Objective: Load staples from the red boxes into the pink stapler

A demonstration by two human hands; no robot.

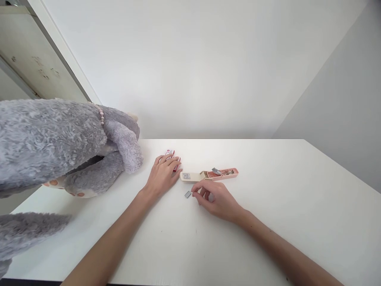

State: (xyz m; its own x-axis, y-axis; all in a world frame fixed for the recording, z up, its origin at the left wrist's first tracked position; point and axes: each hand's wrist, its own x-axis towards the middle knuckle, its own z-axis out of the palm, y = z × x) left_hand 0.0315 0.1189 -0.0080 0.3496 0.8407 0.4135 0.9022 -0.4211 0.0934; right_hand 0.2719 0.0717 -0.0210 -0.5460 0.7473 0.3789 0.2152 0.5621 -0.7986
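Grey plush (56,143) far L, L hand (162,174) spread over red-white box (170,152), R hand (219,198) curled nr open case (197,177), grip unclear

The single view comes from a camera worn on the person's head, above the near side of the table (253,246), facing forward and down. The left hand (161,174) and right hand (219,200) fall near the middle of the view, while the upper half takes in the pale wall (208,71) beyond the table's far edge. A grey plush toy (53,139) looms close at left.
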